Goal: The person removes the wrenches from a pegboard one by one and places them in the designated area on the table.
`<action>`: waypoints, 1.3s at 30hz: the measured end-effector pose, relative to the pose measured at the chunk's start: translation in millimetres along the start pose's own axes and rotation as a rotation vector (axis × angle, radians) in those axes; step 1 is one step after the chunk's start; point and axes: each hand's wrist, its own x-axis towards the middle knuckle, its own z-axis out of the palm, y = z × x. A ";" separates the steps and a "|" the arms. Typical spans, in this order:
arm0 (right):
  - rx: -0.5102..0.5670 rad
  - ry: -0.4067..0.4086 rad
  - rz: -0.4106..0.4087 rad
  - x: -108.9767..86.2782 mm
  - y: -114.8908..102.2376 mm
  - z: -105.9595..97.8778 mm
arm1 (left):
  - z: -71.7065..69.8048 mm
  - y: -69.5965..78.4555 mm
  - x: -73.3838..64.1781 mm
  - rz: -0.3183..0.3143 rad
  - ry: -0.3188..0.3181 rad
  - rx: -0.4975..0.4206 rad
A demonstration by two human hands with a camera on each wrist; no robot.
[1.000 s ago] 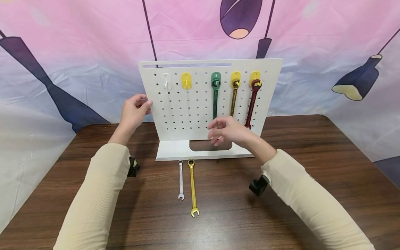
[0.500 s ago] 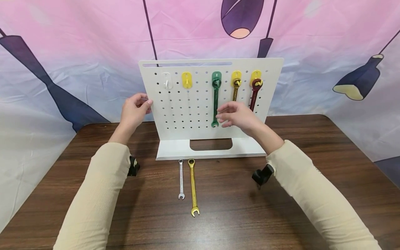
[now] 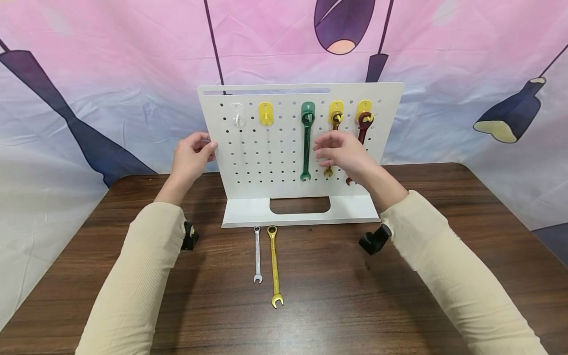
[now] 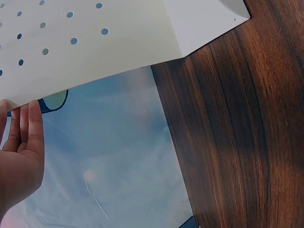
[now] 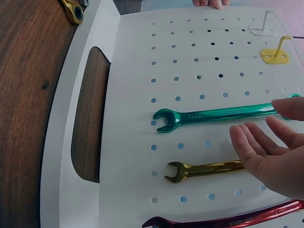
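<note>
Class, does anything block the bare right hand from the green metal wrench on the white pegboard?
Nothing visible stands between the bare right hand and the green metal wrench; they overlap in the right wrist view; contact is unclear.

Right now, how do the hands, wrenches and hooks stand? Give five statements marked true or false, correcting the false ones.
1. The left hand pinches the edge of the pegboard. True.
2. Four wrenches hang on it. False: three do, the green wrench, gold wrench and red wrench.
3. The white hook and the leftmost yellow hook hold no wrench. True.
4. The silver wrench and yellow wrench lie on the table. True.
5. The right hand grips the silver wrench. False: the hand is in front of the gold wrench.
</note>
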 end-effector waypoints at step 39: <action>0.027 -0.043 -0.018 5.4 -8.5 5.9 | 0.0 -0.5 0.3 -0.007 0.003 0.013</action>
